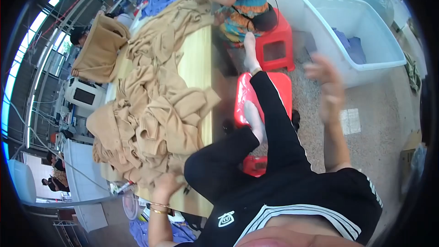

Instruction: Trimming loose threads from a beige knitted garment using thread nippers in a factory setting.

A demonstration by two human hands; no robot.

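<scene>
A heap of tan knitted garments is spread along the wooden table on my left. My left hand, with gold bangles at the wrist, rests at the near end of this heap, touching or very close to the cloth. Its fingers are too unclear to show any grip. Small dark objects lie on the table beside it. My right hand is raised over the floor on the right, smeared by motion, its fingers apart and nothing visible in them.
My legs stretch over a red stool. Ahead, a person in a patterned shirt sits on another red stool. A translucent bin with purple cloth stands at right. Across the table, someone holds up a tan garment.
</scene>
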